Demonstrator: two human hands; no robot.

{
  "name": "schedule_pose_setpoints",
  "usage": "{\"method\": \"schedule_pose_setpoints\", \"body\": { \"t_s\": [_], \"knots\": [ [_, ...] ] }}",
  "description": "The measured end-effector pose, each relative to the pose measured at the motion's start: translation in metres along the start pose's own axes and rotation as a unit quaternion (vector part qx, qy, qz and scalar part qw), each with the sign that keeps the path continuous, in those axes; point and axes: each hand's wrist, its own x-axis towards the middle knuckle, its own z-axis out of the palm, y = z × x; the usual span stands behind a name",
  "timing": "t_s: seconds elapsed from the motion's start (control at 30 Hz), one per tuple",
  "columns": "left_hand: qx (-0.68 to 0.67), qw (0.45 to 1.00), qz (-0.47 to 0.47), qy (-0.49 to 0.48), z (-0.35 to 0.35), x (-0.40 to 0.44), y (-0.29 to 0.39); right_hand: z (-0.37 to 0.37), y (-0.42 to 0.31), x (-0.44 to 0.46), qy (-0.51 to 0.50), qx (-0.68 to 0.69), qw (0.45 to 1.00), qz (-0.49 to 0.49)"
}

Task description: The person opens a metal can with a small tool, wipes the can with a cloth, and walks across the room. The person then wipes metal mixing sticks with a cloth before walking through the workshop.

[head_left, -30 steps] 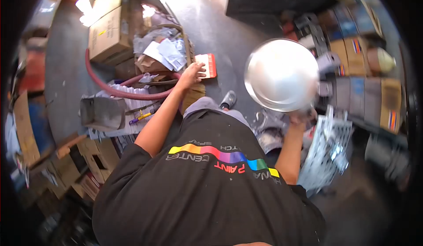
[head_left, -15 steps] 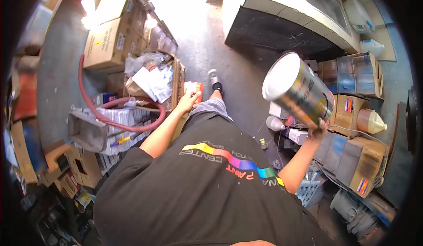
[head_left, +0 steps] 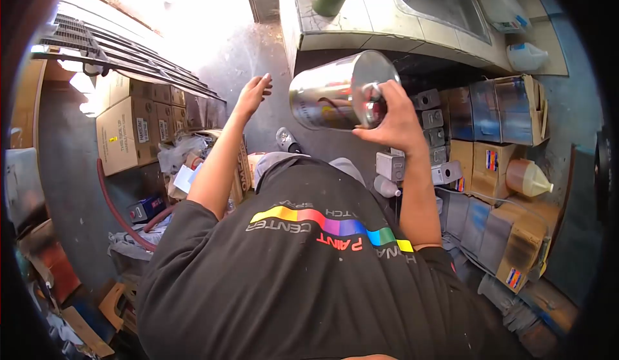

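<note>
A tiled counter with a grey metal sink set in its top is the largest thing, standing in front of the person. Next come the stacked cardboard boxes, at the left side of the floor. Smaller is the cylindrical metal can, which is held tilted on its side, in front of the person's body and between the two hands. A plastic jug with yellowish liquid is farther to the right. The right hand grasps the can at its round end, with thumb and fingers spread apart upon it. The left hand is raised, its fingers loosely extended and holding nothing visible.
</note>
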Motion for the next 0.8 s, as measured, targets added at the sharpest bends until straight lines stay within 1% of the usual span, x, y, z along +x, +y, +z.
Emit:
{"method": "schedule_pose_setpoints", "body": {
  "t_s": [0.1,0.2,0.27,0.3,0.33,0.4,0.43,0.47,0.53,0.57,0.6,0.63,0.67,0.7,0.73,0.77,0.8],
  "knots": [
    [0.008,0.998,0.06,-0.01,0.008,-0.003,0.041,0.009,0.006,0.017,-0.03,0.012,0.999,-0.036],
    [-0.004,0.995,0.092,-0.042,0.022,-0.017,0.097,0.013,-0.002,0.036,-0.051,0.053,0.994,-0.078],
    [-0.017,0.993,0.088,-0.082,0.028,-0.016,0.118,0.013,-0.005,0.044,-0.086,0.091,0.988,-0.093],
    [0.041,0.992,0.079,-0.087,0.029,-0.024,0.136,0.014,-0.002,0.048,-0.094,0.105,0.983,-0.114],
    [0.078,0.993,0.036,-0.08,0.03,-0.041,0.162,0.013,0.0,0.052,-0.104,0.134,0.979,-0.114],
    [-0.011,0.994,-0.009,-0.112,0.021,-0.042,0.164,0.005,0.006,0.061,-0.128,0.19,0.967,-0.114],
    [0.035,0.991,0.003,-0.13,0.01,-0.043,0.165,0.0,0.011,0.065,-0.141,0.195,0.964,-0.118],
    [-0.019,0.988,0.021,-0.153,0.006,-0.047,0.157,-0.006,0.017,0.072,-0.151,0.2,0.96,-0.126],
    [0.036,0.995,-0.001,-0.094,0.029,-0.063,0.158,-0.015,0.027,0.075,-0.176,0.214,0.952,-0.13],
    [-0.027,0.993,-0.065,-0.098,0.034,-0.051,0.136,-0.019,0.031,0.079,-0.19,0.211,0.943,-0.173],
    [-0.032,0.991,-0.107,-0.071,0.056,-0.086,0.184,-0.019,0.035,0.079,-0.193,0.207,0.938,-0.198],
    [-0.163,0.972,-0.15,-0.081,0.061,-0.083,0.172,-0.019,0.036,0.079,-0.197,0.204,0.932,-0.226],
    [-0.294,0.934,-0.183,-0.087,0.063,-0.082,0.158,-0.019,0.036,0.079,-0.201,0.202,0.923,-0.258],
    [-0.317,0.935,-0.146,-0.068,0.072,-0.089,0.154,-0.023,0.038,0.082,-0.23,0.189,0.918,-0.262],
    [-0.339,0.933,-0.108,-0.046,0.084,-0.099,0.153,-0.024,0.04,0.083,-0.249,0.205,0.908,-0.266],
    [-0.349,0.931,-0.1,-0.025,0.091,-0.111,0.154,-0.024,0.043,0.084,-0.271,0.218,0.897,-0.272],
    [-0.342,0.93,-0.136,-0.013,0.094,-0.126,0.16,-0.022,0.044,0.085,-0.292,0.231,0.885,-0.279]
  ]
}}
